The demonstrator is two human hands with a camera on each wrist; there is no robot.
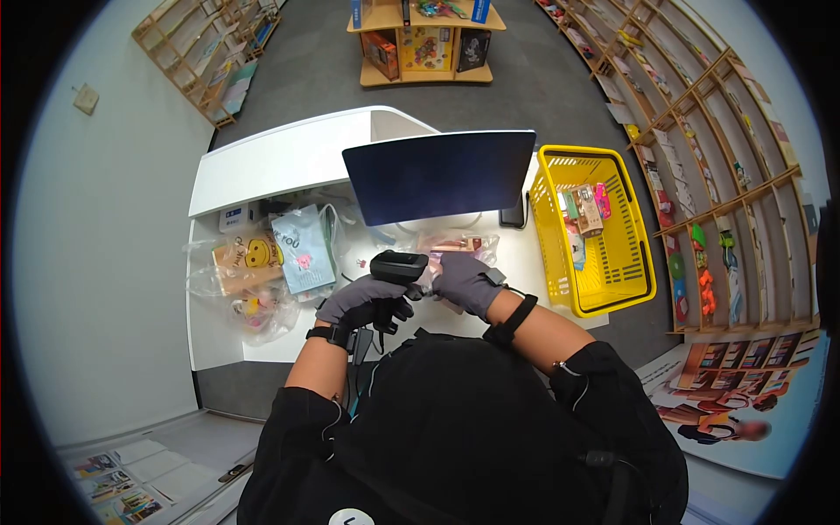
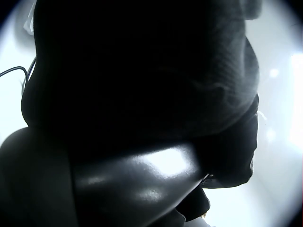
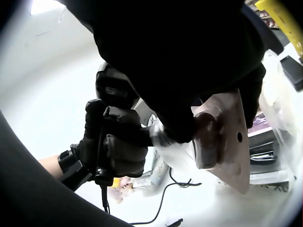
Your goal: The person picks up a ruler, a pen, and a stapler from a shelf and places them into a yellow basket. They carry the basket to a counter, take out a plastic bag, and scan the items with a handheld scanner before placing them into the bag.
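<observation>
My gloved left hand (image 1: 359, 302) grips a black handheld barcode scanner (image 1: 400, 265) by its handle, its cable hanging below. The scanner head points right, toward my gloved right hand (image 1: 468, 284). In the right wrist view, the right hand's fingers pinch a blister-packed item on a pale pink card (image 3: 234, 163) with a hang hole; its kind cannot be made out. The card is tilted above the white desk (image 1: 398, 337), close to the scanner. Dark glove and a glossy dark surface fill most of the left wrist view.
A monitor (image 1: 442, 175) stands behind my hands, with a clear plastic bag (image 1: 477, 245) of things before it. A yellow shopping basket (image 1: 643, 254) holding several packages is at right, beside a phone (image 1: 514, 214). At left lie a light-blue package (image 1: 304, 249) and other bagged goods.
</observation>
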